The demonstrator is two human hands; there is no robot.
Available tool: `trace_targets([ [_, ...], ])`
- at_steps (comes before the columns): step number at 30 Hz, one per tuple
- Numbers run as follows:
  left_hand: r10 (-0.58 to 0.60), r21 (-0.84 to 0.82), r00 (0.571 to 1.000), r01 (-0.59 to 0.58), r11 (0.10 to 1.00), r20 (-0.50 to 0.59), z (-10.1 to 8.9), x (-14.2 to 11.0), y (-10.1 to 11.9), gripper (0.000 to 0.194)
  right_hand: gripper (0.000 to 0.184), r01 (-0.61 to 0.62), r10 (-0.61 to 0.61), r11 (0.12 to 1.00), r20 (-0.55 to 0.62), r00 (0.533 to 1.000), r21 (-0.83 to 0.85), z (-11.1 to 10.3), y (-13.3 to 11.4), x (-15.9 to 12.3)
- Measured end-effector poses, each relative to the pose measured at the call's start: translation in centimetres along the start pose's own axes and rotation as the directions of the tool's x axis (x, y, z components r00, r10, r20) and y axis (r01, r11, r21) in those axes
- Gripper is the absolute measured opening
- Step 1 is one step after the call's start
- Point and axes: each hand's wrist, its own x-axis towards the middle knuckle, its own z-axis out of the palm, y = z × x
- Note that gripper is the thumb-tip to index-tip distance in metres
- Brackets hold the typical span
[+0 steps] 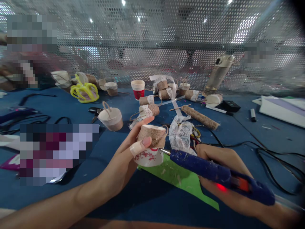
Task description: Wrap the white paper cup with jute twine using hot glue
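Observation:
My left hand (130, 152) is wrapped round a paper cup (150, 158), tilted, with red blossom print showing on its lower part. Brown twine (152, 135) covers the upper part of the cup, and a small loop sticks out at its right side. A bandage-like strip wraps my left thumb. In my right hand (221, 156) is a blue glue gun (202, 167) with a red light glowing on it. Its metal nozzle meets the cup near the edge of the twine; whether glue is coming out cannot be made out. White lace (179, 133) lies just behind the nozzle.
Green paper (181, 178) lies under the cup. Behind are a twine roll (200, 117), several twine-wrapped cups, a red cup stack (138, 89), a yellow basket-like piece (84, 92) and a bottle (218, 74). Black cables (269, 165) loop at the right. A perforated metal screen (152, 41) stands behind.

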Motion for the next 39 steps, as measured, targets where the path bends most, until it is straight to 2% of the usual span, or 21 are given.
trace_targets([
  [9, 0.012, -0.140, 1.000, -0.015, 0.990, -0.021, 0.15, 0.05, -0.04, 0.050, 0.031, -0.027, 0.027, 1.000, -0.020, 0.999, -0.006, 0.10, 0.25, 0.21],
  [19, -0.009, -0.116, 0.999, 0.012, 0.993, 0.031, -0.17, -0.01, -0.16, 0.045, 0.032, -0.004, 0.004, 1.000, -0.015, 1.000, -0.002, 0.22, 0.08, -0.26],
  [23, 0.037, -0.139, 0.999, -0.036, 0.990, 0.006, 0.00, 0.05, -0.06, 0.047, 0.032, 0.015, -0.015, 1.000, -0.022, 1.000, -0.019, 0.13, 0.09, -0.28],
  [28, 0.032, -0.159, 1.000, -0.031, 0.987, -0.002, 0.33, 0.04, 0.26, 0.055, 0.030, 0.007, -0.008, 1.000, -0.011, 1.000, -0.017, 0.10, 0.11, -0.10],
  [32, 0.002, -0.189, 0.997, -0.016, 0.982, -0.078, 0.60, 0.05, 0.55, 0.055, 0.030, 0.006, -0.006, 1.000, -0.015, 1.000, -0.005, 0.12, 0.15, -0.04],
  [39, -0.004, -0.163, 1.000, 0.005, 0.987, 0.010, 0.38, 0.00, 0.31, 0.044, 0.031, 0.028, -0.028, 1.000, -0.020, 0.999, -0.005, 0.27, 0.23, -0.25],
])
